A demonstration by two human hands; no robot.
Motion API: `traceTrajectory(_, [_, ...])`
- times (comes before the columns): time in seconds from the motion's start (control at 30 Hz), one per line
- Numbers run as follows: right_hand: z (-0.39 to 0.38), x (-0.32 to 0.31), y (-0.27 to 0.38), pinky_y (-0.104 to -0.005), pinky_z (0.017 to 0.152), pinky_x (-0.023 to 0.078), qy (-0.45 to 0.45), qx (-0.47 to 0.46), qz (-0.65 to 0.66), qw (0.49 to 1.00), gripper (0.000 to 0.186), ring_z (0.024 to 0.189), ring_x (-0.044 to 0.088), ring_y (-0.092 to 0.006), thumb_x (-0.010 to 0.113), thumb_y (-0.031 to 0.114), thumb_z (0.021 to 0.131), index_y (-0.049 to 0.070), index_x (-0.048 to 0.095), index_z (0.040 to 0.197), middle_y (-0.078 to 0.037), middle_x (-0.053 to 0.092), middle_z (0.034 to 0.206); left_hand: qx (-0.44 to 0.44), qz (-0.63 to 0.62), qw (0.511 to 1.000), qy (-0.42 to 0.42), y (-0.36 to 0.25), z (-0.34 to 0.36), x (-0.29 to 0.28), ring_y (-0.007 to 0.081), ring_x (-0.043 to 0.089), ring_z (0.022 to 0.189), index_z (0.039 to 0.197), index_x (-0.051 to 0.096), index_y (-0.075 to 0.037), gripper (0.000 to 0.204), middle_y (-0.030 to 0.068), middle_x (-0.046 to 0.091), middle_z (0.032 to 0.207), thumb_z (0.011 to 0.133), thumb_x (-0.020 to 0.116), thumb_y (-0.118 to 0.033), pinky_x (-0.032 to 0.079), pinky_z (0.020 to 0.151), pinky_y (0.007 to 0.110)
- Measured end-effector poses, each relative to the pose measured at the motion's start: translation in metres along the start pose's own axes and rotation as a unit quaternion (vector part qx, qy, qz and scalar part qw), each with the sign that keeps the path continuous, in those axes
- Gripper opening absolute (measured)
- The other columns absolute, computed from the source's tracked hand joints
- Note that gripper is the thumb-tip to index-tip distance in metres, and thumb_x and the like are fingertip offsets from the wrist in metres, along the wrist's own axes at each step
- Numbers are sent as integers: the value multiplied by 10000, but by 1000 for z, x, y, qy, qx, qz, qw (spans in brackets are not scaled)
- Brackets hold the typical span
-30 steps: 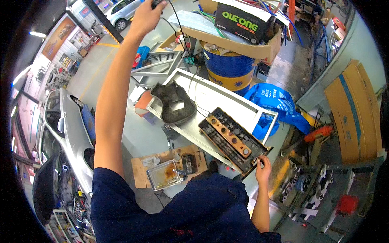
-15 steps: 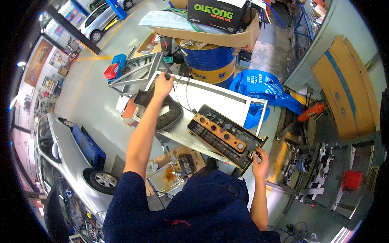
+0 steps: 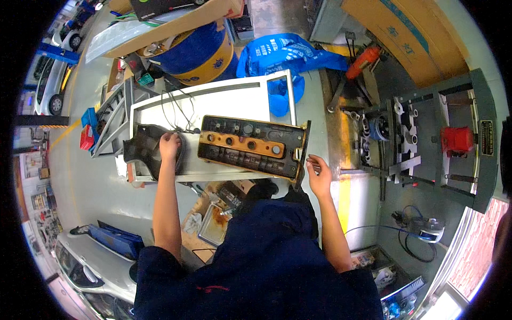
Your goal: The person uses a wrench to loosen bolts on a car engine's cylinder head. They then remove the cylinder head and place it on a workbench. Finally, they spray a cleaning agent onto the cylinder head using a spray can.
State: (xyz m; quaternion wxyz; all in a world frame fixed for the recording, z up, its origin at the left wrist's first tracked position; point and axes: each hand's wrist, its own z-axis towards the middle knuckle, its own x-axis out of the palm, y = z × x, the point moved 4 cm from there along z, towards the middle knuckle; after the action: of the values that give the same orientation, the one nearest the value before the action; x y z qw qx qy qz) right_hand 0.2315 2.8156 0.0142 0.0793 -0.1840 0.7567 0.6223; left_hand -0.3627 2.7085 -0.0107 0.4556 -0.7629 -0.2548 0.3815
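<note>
A long, dirty engine cover (image 3: pixel 248 148) with an orange-brown top and several round holes lies on a white metal table (image 3: pixel 224 98). My right hand (image 3: pixel 319 175) is at its right end, fingertips pinching the edge of the end plate. My left hand (image 3: pixel 169 144) reaches out at arm's length and rests with curled fingers on a black moulded part (image 3: pixel 140 151) at the table's left end. Thin black wires (image 3: pixel 178 114) loop across the table just beyond that hand.
Beyond the table stand a blue and yellow drum (image 3: pixel 200 53), a cardboard box (image 3: pixel 176 24) and a blue bag (image 3: pixel 290 53). A grey machine frame (image 3: pixel 469 106) with a red part (image 3: pixel 457 140) is on the right. A rusty tray (image 3: pixel 214 224) sits below the table. Cars (image 3: pixel 90 261) are at the left.
My left arm has come down from overhead onto the black part. The view has tipped down and closer to the table. My right hand stays at the cover's right end.
</note>
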Motion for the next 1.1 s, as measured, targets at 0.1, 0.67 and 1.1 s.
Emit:
traceTrajectory(0.1, [-8,5,-7,-338,870,573,15,38,23,999,245,945,729,-197,711,80,978,14,728,1214,-122,778,1067,53,63,996,31,-1,-57,7,132,662,806,1262,642,47,330,80,712,966,1005,694,-154,544,697,281])
traceTrajectory(0.67, [-17,11,-20,-330,812,576,72,20,50,996,176,889,740,-208,732,47,953,16,746,1126,-135,767,1023,256,268,833,410,-86,-321,231,335,696,896,1017,763,-52,140,116,671,959,902,746,-129,571,801,421])
traceTrajectory(1.1, [-31,8,-29,-337,818,580,103,55,84,990,204,889,755,-211,757,72,940,22,741,1137,-138,778,1015,322,374,739,459,-90,-335,266,361,703,856,866,745,-25,119,128,678,906,839,754,-140,585,787,457])
